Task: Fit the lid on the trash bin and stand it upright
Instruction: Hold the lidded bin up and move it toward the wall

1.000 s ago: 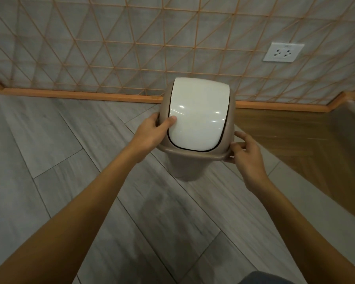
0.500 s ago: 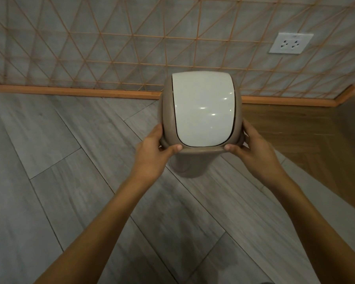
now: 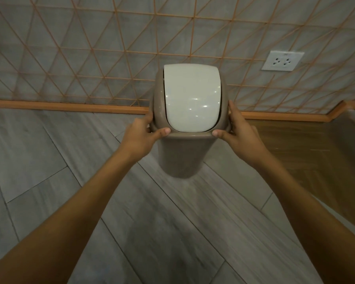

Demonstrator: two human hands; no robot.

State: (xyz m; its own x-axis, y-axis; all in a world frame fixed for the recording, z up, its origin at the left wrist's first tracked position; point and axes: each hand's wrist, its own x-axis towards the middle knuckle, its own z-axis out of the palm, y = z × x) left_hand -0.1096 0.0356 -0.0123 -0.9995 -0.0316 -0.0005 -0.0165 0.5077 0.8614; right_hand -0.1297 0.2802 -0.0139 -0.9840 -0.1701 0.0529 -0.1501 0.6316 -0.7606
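A taupe plastic trash bin (image 3: 180, 158) stands roughly upright on the grey floor in the middle of the head view. Its lid (image 3: 192, 99), a taupe frame with a glossy white swing flap, sits on top of the bin. My left hand (image 3: 140, 136) grips the lid's left rim, thumb pressed on the front edge. My right hand (image 3: 239, 133) grips the right rim the same way. The bin's base is blurred.
A grey wall with an orange triangular lattice (image 3: 90, 48) rises right behind the bin, with an orange skirting board (image 3: 70, 105) at its foot. A white power socket (image 3: 282, 63) is on the wall at the right. A wooden floor section (image 3: 307, 144) lies to the right.
The bin has tipped from leaning toward me to roughly upright, showing more of its body. My hands slid from its sides to the lid's front rim, thumbs on the edge.
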